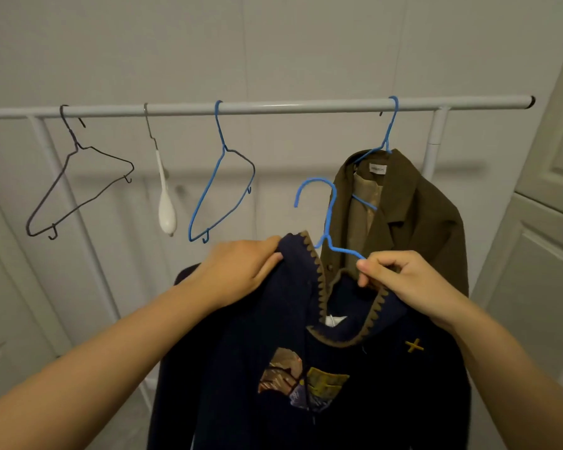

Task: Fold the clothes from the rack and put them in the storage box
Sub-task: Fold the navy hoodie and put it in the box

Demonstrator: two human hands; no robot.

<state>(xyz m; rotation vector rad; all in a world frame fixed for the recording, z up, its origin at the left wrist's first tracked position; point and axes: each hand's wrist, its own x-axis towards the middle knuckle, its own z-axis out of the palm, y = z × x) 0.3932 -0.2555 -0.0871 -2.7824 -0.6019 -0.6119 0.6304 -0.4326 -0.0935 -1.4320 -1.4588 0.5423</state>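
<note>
White rack (273, 108) (three bare hangers) behind; left hand (241, 271) grips sweater (306, 368), right hand (400, 280) hanger (329, 222).

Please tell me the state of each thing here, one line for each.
navy sweater: off the rail, on its hanger
blue hanger: unhooked, in the sweater
left hand: grips sweater collar
right hand: pinches hanger wire
olive coat: hanging on rail
three hangers: hanging bare
</note>
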